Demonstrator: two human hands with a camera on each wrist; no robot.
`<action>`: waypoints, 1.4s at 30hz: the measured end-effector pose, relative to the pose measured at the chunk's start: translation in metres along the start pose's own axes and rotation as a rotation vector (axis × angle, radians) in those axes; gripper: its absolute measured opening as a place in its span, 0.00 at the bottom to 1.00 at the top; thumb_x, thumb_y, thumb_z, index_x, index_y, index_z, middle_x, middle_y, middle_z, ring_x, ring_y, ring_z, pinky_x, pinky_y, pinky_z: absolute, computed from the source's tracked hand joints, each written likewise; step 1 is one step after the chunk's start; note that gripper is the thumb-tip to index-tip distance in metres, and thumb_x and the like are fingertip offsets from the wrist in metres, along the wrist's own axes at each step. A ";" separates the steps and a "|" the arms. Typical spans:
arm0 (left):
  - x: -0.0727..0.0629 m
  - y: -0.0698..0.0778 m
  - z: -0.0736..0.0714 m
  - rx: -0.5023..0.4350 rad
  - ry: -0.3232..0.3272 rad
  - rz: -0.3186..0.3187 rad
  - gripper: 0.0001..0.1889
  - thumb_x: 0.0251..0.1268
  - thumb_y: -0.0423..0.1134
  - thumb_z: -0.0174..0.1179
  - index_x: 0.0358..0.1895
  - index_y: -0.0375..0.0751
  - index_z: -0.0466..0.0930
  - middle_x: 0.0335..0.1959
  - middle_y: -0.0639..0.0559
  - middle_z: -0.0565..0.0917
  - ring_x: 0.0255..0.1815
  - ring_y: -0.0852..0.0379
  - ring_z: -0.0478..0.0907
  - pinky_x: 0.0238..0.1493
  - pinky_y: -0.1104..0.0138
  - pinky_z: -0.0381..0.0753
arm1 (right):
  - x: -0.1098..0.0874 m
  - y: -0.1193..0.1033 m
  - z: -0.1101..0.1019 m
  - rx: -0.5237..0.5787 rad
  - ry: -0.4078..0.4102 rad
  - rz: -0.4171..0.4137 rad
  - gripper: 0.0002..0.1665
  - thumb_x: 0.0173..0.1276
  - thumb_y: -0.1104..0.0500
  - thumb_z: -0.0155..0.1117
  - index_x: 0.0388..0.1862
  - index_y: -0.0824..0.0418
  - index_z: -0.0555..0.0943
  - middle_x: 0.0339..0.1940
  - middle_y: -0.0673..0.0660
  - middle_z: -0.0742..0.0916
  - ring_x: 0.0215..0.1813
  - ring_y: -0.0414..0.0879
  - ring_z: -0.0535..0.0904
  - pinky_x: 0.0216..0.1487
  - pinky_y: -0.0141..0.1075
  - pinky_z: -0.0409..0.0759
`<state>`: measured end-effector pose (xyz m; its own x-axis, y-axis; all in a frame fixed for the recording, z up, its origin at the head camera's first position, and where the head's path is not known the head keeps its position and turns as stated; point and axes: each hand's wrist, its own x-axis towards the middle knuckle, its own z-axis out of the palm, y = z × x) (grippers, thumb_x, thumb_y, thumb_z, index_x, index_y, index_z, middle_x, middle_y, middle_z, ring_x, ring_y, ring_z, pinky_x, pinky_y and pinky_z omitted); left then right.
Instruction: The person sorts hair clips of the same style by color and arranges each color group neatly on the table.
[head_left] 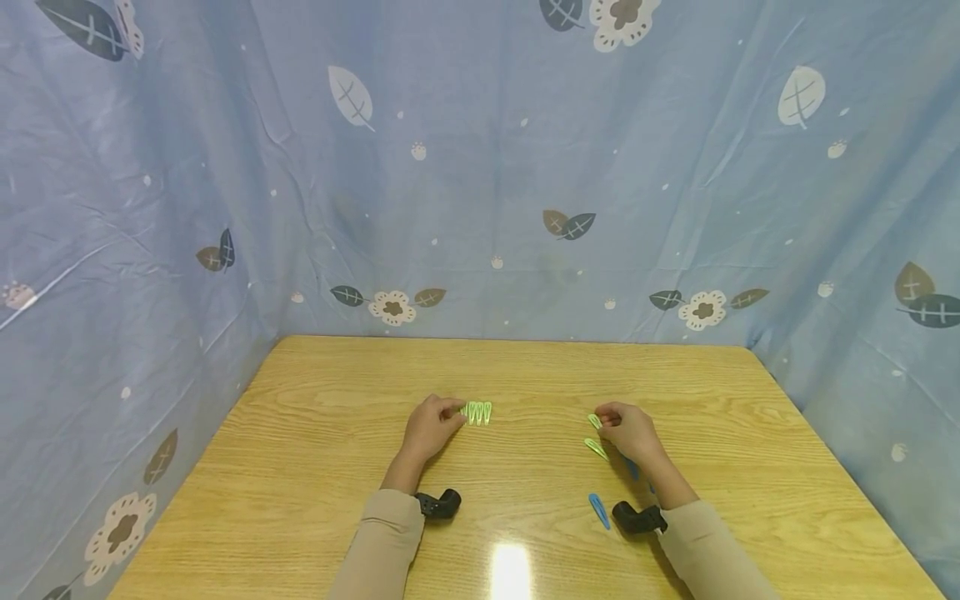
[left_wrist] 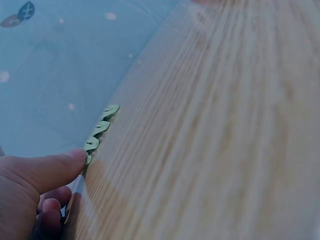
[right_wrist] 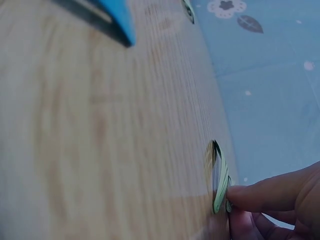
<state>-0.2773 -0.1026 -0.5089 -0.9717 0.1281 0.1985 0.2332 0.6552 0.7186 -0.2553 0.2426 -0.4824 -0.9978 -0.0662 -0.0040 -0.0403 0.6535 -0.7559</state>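
Several light-green snap hair clips (head_left: 480,412) lie side by side in a short row near the table's back. My left hand (head_left: 431,431) is at the row's left end, with thumb and fingertips pinching the leftmost green clip (left_wrist: 89,160), which they partly cover. Farther right, my right hand (head_left: 632,431) pinches another green clip (head_left: 595,421) between thumb and fingers. Just in front of that hand lies a loose green clip (head_left: 596,448); the right wrist view shows this clip (right_wrist: 220,177) close beside the thumb.
A blue hair clip (head_left: 599,511) lies nearer the front, left of the right wrist camera (head_left: 637,518). More blue clips (head_left: 632,468) are partly hidden under the right forearm. The wooden table (head_left: 337,375) meets a patterned blue curtain (head_left: 480,208) at its back and sides.
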 end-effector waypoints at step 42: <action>-0.001 0.001 0.000 -0.001 0.008 0.005 0.14 0.61 0.40 0.66 0.50 0.42 0.85 0.30 0.53 0.74 0.28 0.59 0.67 0.31 0.65 0.70 | -0.018 -0.034 0.009 0.400 -0.084 -0.064 0.25 0.66 0.66 0.62 0.61 0.70 0.73 0.47 0.62 0.79 0.49 0.50 0.75 0.47 0.29 0.76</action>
<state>-0.2763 -0.1022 -0.5080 -0.9701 0.1254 0.2079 0.2384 0.6541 0.7179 -0.2358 0.2148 -0.4630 -0.9856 -0.1689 0.0102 -0.0616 0.3022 -0.9512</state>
